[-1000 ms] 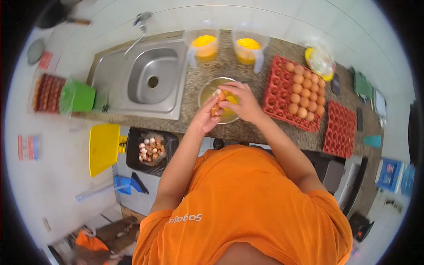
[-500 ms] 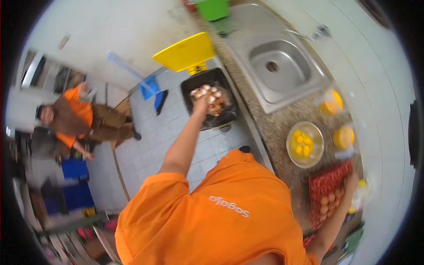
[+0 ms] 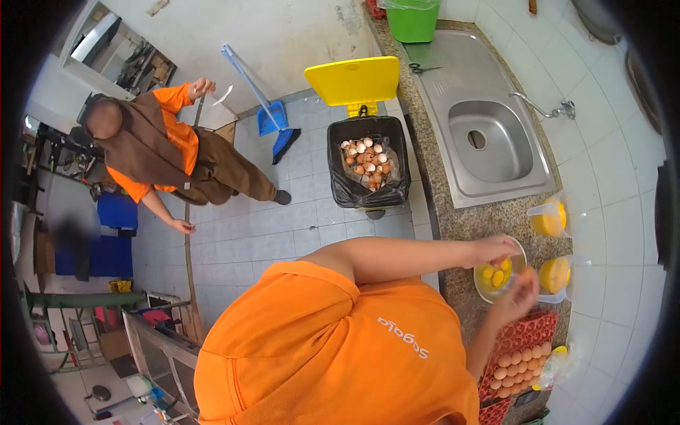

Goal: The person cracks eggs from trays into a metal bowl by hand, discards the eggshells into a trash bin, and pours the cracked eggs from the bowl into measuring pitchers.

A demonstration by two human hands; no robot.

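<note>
My left hand, fingers stretched out, reaches over the rim of a metal bowl holding cracked eggs with yellow yolks. An orange-brown shape shows under its fingertips; I cannot tell whether it is a yolk or an egg. Close by, at the bowl's near right side, my right hand is closed around a brown egg. Below that forearm lies a red egg tray, with whole brown eggs in its lower part.
Broken eggshells fill a black-lined bin with its yellow lid raised. A sink and two jugs of yellow liquid stand along the granite counter. Another person stands left, near a blue broom.
My left hand has moved from the bin to the bowl. My right hand has left the tray with an egg and come beside the bowl. The view has shifted; the other person's arm is raised.
</note>
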